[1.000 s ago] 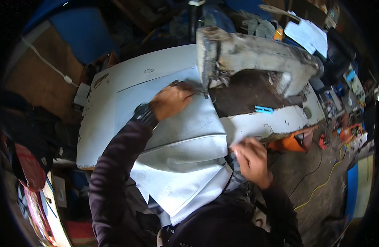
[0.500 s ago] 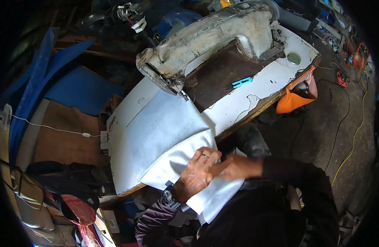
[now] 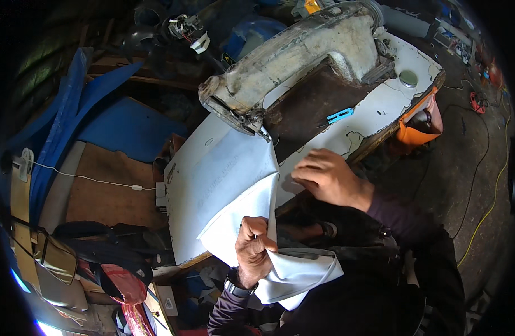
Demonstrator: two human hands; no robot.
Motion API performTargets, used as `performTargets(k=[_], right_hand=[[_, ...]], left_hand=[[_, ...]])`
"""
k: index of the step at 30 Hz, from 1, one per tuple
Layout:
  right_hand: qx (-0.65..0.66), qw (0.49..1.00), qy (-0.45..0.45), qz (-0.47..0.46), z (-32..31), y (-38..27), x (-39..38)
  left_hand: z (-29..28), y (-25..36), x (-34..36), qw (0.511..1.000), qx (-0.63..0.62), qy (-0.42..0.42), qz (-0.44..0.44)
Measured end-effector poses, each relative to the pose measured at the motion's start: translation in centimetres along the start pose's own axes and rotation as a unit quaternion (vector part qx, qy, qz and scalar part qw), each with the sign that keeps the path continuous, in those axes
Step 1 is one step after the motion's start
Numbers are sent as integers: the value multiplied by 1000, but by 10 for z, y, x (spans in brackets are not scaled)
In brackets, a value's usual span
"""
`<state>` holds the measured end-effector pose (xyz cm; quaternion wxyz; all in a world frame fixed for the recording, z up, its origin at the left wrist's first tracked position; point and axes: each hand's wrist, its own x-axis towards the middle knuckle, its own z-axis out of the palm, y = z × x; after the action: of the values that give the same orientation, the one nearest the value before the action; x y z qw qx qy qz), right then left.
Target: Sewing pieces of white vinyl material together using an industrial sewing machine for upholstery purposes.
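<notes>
My left hand, with a watch at its wrist, is closed in a fist on a bunched fold of glossy white vinyl sheet. The sheet's matt side lies on the table up to the needle end of a worn sewing machine; its loose end drapes over my lap. A seam or folded edge crosses the sheet. Off to the right, my right hand hovers by the table's front edge, apart from the sheet. Its fingers are loosely bent and slightly blurred, with nothing visible in them.
Blue thread snips and a round tin lie on the chipped white table. An orange pouch hangs from its front edge. Blue sheets and a brown board stand left. Cables, one yellow, cross the floor.
My right hand has left the sheet and moved up and right. My left hand has turned into a fist on the sheet, drawing it into tighter folds. The view has shifted slightly.
</notes>
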<state>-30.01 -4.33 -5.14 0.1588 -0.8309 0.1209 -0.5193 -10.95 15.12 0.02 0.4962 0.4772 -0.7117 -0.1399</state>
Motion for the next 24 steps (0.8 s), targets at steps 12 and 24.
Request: performTargets(k=[12,24], right_hand=[[-88,988,-47,-118,20,15,30],[-154,969,-170,-92,12,2,3]], left_hand=[[-5,5,10,998,-3,-58,11],[-106,-130,86,939,278,-100,-174]])
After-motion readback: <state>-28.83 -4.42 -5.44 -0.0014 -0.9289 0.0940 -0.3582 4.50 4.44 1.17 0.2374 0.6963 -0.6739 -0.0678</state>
